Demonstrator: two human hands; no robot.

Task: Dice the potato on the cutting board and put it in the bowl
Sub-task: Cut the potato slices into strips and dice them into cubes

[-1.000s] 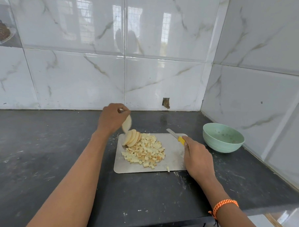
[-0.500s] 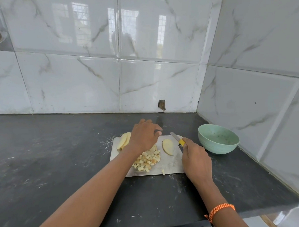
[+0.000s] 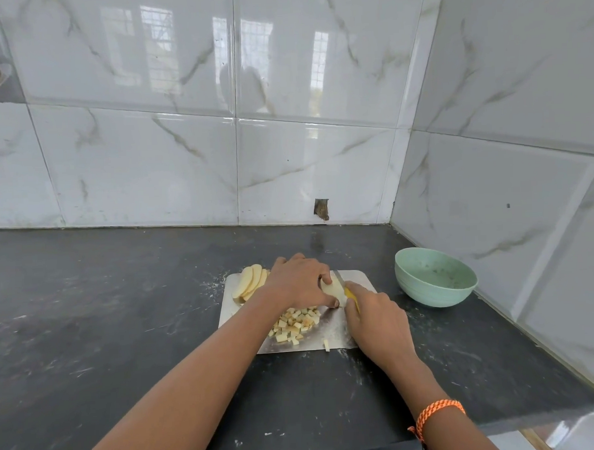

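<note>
Left hand (image 3: pixel 298 286) lay over one potato slice (image 3: pixel 330 288) near the middle-far part of the cutting board (image 3: pixel 334 332), fingers curled down on it, thumb and a fingertip pinching its right edge. The slice lay flat under that grip, its long axis running roughly near to far. Right hand (image 3: pixel 374 318) sat just right of it, grip closed round the yellow handle of the knife (image 3: pixel 348 292); the blade ran away toward the far edge of the board, alongside the slice's right edge and touching or nearly touching it. Blade and slice axis looked close to parallel, so a lengthwise strip cut was likely the next call. The left fingertips sat very close to the blade; that was the risk.

Stack of uncut slices (image 3: pixel 250 284) leaned at the board's far-left corner, just left of the left hand. Pile of diced potato (image 3: pixel 295 325) lay in the near-middle, partly hidden by the left forearm; one stray cube (image 3: pixel 326 345) sat at the near edge. Green bowl (image 3: pixel 435 276) stood on the worktop (image 3: pixel 122 317) right of the board, apart from it, nearer the right hand; no dice visible in it.

Worktop dark stone, scuffed and dusted white. Glossy marbled wall tiles (image 3: pixel 284 123) behind and to the right, forming a corner. Orange braided band (image 3: pixel 436 412) on right wrist.
</note>
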